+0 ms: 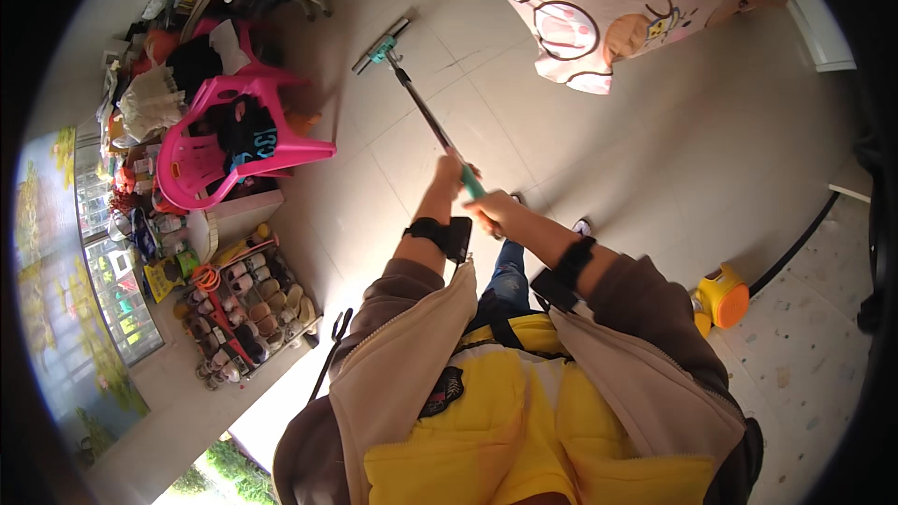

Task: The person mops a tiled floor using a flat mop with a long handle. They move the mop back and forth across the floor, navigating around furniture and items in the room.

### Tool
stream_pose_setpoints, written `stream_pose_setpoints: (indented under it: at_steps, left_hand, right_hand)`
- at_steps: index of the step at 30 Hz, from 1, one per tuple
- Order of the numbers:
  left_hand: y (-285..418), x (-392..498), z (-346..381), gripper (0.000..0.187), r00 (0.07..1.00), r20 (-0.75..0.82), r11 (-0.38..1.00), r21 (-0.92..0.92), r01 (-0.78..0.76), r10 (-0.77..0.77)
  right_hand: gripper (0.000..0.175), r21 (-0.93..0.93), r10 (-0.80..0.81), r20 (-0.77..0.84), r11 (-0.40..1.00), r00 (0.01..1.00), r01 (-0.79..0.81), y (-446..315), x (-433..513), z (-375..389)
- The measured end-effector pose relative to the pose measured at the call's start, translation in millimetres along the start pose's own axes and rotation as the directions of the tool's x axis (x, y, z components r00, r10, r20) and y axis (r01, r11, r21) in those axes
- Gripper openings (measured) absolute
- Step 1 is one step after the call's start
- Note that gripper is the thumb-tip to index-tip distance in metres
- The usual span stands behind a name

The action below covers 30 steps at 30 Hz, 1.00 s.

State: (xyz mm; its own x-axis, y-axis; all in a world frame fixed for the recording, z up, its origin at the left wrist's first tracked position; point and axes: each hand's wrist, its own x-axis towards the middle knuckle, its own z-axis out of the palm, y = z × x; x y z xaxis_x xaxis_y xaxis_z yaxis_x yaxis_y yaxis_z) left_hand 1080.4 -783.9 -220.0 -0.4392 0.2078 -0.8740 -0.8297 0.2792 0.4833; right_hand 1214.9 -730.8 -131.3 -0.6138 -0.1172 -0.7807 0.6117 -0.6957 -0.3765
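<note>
A long-handled floor mop (428,110) with a metal pole and a green grip slants away from me over the tiled floor. Its flat, narrow head with a teal joint rests on the tiles at the upper left of the view. My left hand (454,172) is closed around the pole just above the green grip. Nearer to my body, my right hand (493,212) wraps the lower end of the handle. Both forearms wear black straps with small dark boxes.
Pink plastic chairs (210,147) piled with clothes stand at the left, near a loaded shoe rack (252,308). A printed pink cloth (561,7) hangs low at the top. A yellow and orange toy-like object (722,297) sits at the right, beside a black curved strip.
</note>
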Motion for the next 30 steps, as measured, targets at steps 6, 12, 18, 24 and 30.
stream_pose_setpoints:
  at_steps: [6, 12, 18, 24, 30]
  left_hand:
    - [-205.3, -29.8, 125.5, 0.028, 0.754, 0.332, 0.816, 0.345, 0.463, -0.568]
    - [-305.9, -151.2, 202.2, 0.013, 0.392, 0.259, 0.398, -0.032, 0.917, -0.883]
    - [-321.7, -99.5, 161.3, 0.015, 0.735, 0.148, 0.724, 0.379, 0.576, -0.662]
    - [-274.1, 20.1, 123.6, 0.023, 0.724, 0.671, -0.123, 0.714, -0.689, -0.161]
    - [-205.3, 97.6, 157.1, 0.020, 0.891, 0.397, -0.207, 0.874, -0.440, -0.219]
  right_hand:
    - [0.036, -0.562, 0.026, -0.251, 0.810, 0.968, -0.167, 111.5, -156.9, -173.4]
    - [0.032, -0.288, 0.268, -0.435, 0.864, 0.860, -0.414, 173.7, -383.2, -208.4]
    - [0.030, -0.237, 0.118, -0.450, 0.940, 0.885, -0.246, 193.5, -370.8, -167.9]
    - [0.028, -0.238, -0.039, -0.407, 0.969, 0.913, -0.065, 154.7, -262.8, -171.0]
    - [0.017, 0.048, -0.016, -0.249, 0.998, 0.968, 0.029, 114.7, -190.4, -155.0]
